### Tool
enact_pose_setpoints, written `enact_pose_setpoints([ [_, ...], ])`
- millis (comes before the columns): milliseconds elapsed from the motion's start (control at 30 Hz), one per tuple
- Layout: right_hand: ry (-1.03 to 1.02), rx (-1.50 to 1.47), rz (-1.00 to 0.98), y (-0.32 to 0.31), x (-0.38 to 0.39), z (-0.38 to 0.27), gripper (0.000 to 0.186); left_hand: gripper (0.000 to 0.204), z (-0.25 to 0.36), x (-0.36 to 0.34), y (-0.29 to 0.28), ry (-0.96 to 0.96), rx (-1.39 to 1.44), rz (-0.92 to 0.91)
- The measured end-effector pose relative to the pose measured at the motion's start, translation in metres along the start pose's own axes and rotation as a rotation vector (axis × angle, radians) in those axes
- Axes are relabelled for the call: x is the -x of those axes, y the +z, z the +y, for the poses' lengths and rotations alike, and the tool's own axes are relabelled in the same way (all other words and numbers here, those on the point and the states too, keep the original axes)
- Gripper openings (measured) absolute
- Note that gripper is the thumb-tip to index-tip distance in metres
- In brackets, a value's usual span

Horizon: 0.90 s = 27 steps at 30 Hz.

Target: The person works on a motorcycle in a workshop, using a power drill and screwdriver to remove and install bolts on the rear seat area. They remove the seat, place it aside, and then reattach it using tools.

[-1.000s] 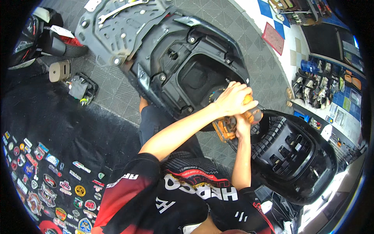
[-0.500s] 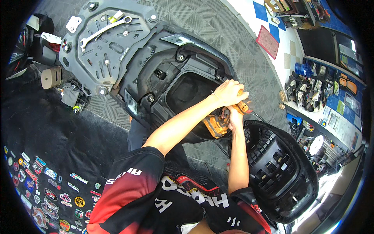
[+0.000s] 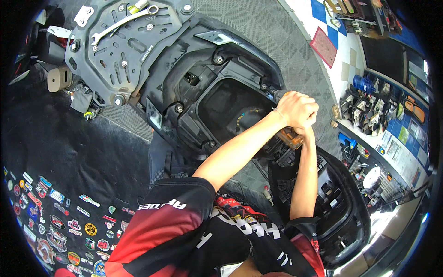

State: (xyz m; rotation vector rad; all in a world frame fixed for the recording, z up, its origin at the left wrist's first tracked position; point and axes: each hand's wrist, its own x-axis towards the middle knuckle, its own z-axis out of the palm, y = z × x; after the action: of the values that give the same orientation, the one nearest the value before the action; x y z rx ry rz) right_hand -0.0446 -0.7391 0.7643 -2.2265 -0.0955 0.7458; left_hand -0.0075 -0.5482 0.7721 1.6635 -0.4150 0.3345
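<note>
My left hand point(image 3: 297, 110) is closed over the body of an orange cordless drill point(image 3: 290, 138), covering most of it. Just below, my right hand point(image 3: 306, 133) is at the drill's grip; its fingers are mostly hidden behind the left hand. The drill's dark nose points left toward a mounting point point(image 3: 264, 87) on the right rim of a scooter's black under-seat compartment point(image 3: 226, 108). The contact at the tip is too small to make out. Other bolts point(image 3: 179, 109) show around the rim.
A black rear rack plate point(image 3: 134, 55) at upper left carries a combination wrench point(image 3: 122, 25). The raised black seat point(image 3: 341, 226) stands by my right forearm. A beige block point(image 3: 59, 79) lies at far left, and a cluttered workbench point(image 3: 383, 138) runs along the right.
Both hands and the drill have shifted right and turned, so the drill's battery end is now mostly covered. My left hand wraps further over the drill body. The whole view has shifted slightly.
</note>
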Motion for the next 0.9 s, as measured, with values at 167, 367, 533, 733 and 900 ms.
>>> enact_pose_setpoints([
  [167,0.004,-0.159,0.156,0.027,-0.002,-0.005,0.038,0.012,-0.001,0.001,0.001,-0.025,0.032,-0.036],
  [367,0.107,-0.223,0.17,0.035,0.004,-0.015,0.037,0.013,0.002,0.0,-0.005,-0.1,0.075,-0.159],
  [533,0.368,-0.184,0.131,0.03,0.006,-0.025,0.036,0.014,0.009,-0.004,-0.008,-0.106,0.082,-0.19],
  [733,0.268,-0.155,0.155,0.026,0.0,-0.041,0.005,0.018,0.003,-0.008,-0.001,-0.138,0.083,-0.169],
  [900,0.385,-0.233,0.179,0.035,0.001,-0.05,0.01,0.026,0.002,-0.011,-0.016,-0.211,0.091,-0.228],
])
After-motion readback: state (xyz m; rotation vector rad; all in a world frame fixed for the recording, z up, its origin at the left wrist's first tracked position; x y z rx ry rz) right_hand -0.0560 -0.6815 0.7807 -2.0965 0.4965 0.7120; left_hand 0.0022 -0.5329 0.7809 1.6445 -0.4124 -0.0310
